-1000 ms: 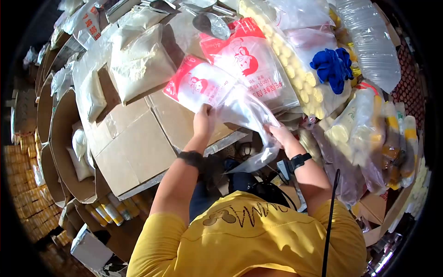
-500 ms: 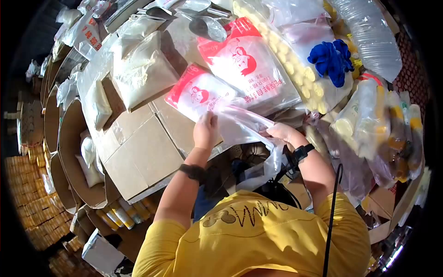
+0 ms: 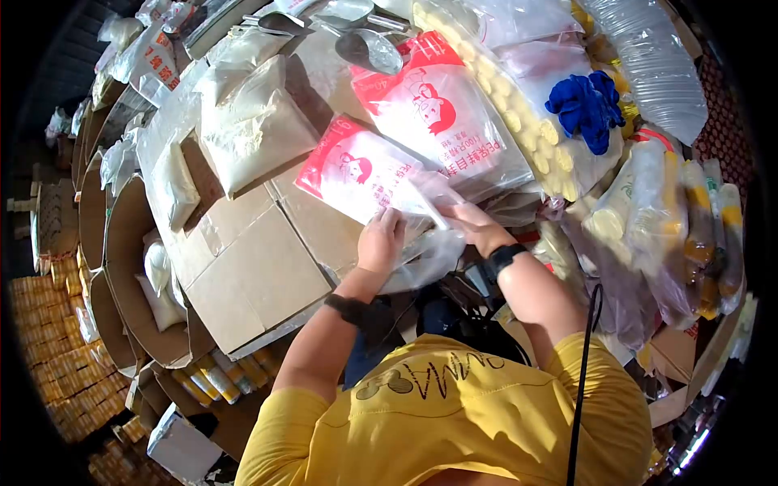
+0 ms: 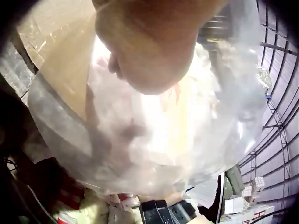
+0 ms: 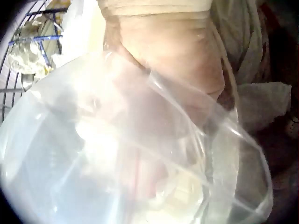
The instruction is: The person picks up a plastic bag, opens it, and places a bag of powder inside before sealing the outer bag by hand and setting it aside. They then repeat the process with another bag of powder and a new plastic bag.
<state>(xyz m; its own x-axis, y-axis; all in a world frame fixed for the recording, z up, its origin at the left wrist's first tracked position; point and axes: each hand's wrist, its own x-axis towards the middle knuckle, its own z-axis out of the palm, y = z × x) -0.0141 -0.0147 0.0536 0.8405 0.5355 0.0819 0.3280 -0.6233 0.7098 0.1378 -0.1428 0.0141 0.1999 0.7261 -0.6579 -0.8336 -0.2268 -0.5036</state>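
A red-and-white printed pack of plastic bags [image 3: 352, 166] lies at the cardboard's near edge, with loose clear plastic [image 3: 425, 257] trailing from its near end. My left hand [image 3: 382, 240] pinches the pack's near edge, its fingers bent over the plastic. In the left wrist view the clear plastic [image 4: 140, 158] spreads beyond the hand. My right hand [image 3: 480, 228] holds the clear plastic close to the left hand. Its fingers show blurred through the sheet [image 5: 51, 158] in the right wrist view. Behind lies a larger printed pack [image 3: 442, 113].
Flat cardboard [image 3: 251, 271] covers the table on the left, bearing bags of white powder [image 3: 255, 130]. Metal scoops [image 3: 369, 50] lie at the back. Blue gloves [image 3: 585, 109] rest on bagged pale rolls at right. Open cardboard boxes [image 3: 134, 267] stand at far left.
My right hand has moved left and slightly up, toward the left hand, bringing the loose clear plastic in with it. The left hand has shifted a little right and nearer to me.
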